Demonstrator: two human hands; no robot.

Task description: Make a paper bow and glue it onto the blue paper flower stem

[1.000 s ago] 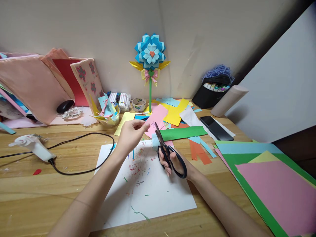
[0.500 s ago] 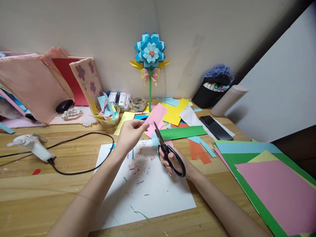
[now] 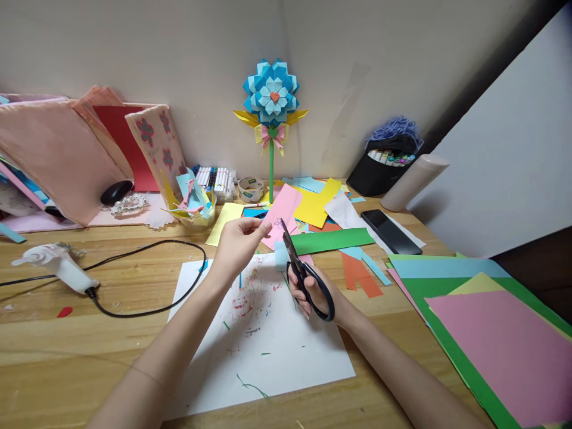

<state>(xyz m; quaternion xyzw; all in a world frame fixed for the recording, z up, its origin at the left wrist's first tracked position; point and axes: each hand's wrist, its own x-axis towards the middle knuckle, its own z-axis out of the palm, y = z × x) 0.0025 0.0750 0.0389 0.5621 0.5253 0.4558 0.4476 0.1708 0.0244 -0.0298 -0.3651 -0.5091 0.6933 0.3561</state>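
Observation:
Between thumb and fingers, my left hand (image 3: 239, 241) pinches a strip of pink paper (image 3: 286, 201) with a small purple flower outline drawn near its lower edge. My right hand (image 3: 313, 291) grips a pair of black-handled scissors (image 3: 298, 266), the blades pointing up and close beside the drawn flower. Whether the blades touch the paper I cannot tell. Under both hands lies a white sheet (image 3: 286, 357) marked with colored strokes and a few green scraps. A green paper strip (image 3: 333, 240) and a light blue piece (image 3: 280, 256) lie just behind the scissors.
A blue paper flower (image 3: 271, 95) stands at the wall behind paper scraps. A glue gun (image 3: 62, 267) with a looping cord sits left, near a cup of folded paper (image 3: 196, 221). To the right are a phone (image 3: 391, 231) and stacked colored sheets (image 3: 504, 351).
The pink paper has shifted and tilted very slightly, and the scissors have moved a touch beside the drawn flower. Both hands keep their grip.

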